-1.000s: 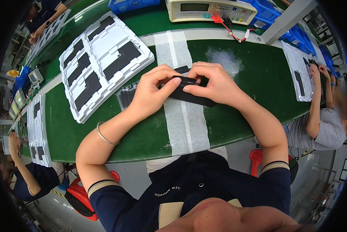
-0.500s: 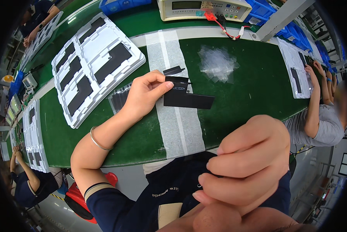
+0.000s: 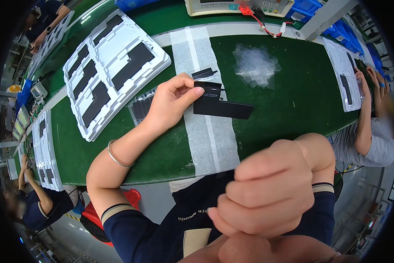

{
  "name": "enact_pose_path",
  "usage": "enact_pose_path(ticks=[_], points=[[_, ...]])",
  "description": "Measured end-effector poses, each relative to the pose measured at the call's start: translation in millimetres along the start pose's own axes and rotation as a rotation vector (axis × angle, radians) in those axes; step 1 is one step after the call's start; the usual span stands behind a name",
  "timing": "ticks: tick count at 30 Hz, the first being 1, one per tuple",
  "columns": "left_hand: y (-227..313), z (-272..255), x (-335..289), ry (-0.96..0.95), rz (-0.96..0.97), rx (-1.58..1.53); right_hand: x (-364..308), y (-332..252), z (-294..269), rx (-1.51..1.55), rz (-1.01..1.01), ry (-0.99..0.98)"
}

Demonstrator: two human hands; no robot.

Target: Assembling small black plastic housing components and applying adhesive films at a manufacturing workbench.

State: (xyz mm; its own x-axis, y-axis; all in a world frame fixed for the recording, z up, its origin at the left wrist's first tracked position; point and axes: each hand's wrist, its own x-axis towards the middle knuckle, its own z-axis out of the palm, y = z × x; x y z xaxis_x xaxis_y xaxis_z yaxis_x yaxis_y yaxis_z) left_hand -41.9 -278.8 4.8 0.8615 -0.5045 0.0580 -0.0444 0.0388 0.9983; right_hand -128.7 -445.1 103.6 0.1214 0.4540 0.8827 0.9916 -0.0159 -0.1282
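Note:
A flat black L-shaped battery lies over a pale paper strip on the green bench. My left hand pinches its upper left corner between thumb and fingers. Just beyond it, a small black strip rests on the paper. Close to the camera is my right hand, raised off the bench with its fingers curled into a loose fist. Whatever those fingers may hold is hidden. Partly under my left forearm lies a clear sheet with dark bars.
A white tray of black batteries stands at left, with a tray stack further left. Loose clear films lie right of the paper strip. A cream meter with red and black leads is at the back. Co-workers sit on both sides.
The view has shifted, so the bench appears slightly higher and further right. My right fist has turned and closed more tightly near the camera. My left hand keeps its pinch on the battery.

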Motion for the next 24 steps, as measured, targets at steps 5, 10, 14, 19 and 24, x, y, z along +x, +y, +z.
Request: enact_pose_path(ticks=[5,10,14,19,24], points=[[-2,1,2,-0.003,0.004,0.018,10,-27,-3,-0.137,0.253,0.144],[-2,2,-1,0.004,-0.026,-0.021,-3,-6,10,0.228,0.100,0.096],[-1,2,0,0.000,-0.010,-0.009,-2,-10,7,0.326,0.225,-0.110],[4,7,4,-0.003,-0.032,-0.035,1,-20,7,0.042,0.377,-0.159],[1,-5,0,0.105,0.048,-0.012,-5,-7,4,0.034,0.401,-0.350]])
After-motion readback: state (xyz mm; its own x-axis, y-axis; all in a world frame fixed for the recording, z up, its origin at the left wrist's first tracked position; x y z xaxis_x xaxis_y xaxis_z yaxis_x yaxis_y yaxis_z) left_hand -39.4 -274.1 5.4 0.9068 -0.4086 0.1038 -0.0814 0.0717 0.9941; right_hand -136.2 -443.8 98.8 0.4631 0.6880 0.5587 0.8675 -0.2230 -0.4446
